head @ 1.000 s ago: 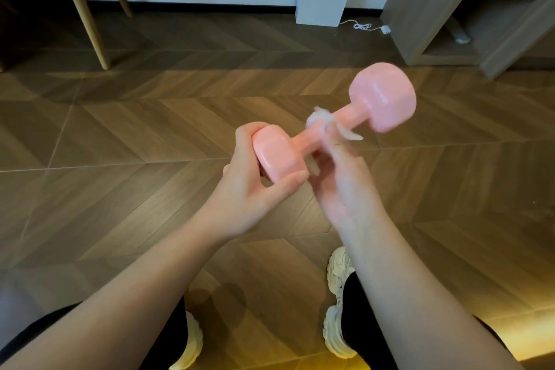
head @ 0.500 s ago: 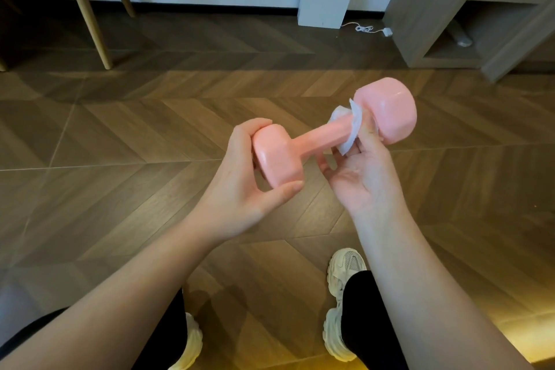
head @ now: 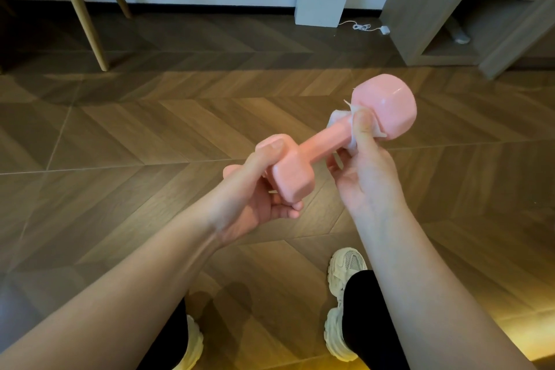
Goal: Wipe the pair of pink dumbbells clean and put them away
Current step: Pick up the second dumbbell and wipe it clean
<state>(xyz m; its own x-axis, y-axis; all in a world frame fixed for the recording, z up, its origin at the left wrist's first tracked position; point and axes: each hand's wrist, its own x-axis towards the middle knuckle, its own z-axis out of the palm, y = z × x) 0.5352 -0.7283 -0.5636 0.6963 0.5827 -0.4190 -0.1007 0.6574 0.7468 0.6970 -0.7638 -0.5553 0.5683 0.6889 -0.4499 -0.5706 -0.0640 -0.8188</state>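
One pink dumbbell shows in the head view. It is up in the air over the floor, between the two hands. It slants. Its near end is low and to the left, and its far end is high and to the right.

The left hand grips the near end. Its thumb lies on top of that end, and its fingers curl under it. So the end is clamped between them.

The right hand is at the far part of the bar, just where the bar meets the big far end. It pinches a white wipe on the bar. The thumb presses the wipe from the top. The other fingers curl round from below and are mostly hidden. The wipe is bunched up round the bar, and bits of it stick out on both sides of the thumb. It touches the far end. Both arms are bare.

Below the arms, the right shoe stands on the brown wood floor, with a black trouser leg above it. The left shoe is partly hidden by the left arm.

Far back, a white box stands on the floor at the wall. A white cable lies just beside it, on its right. A shelf stands at the far right. Thin wooden legs slant at the far left.
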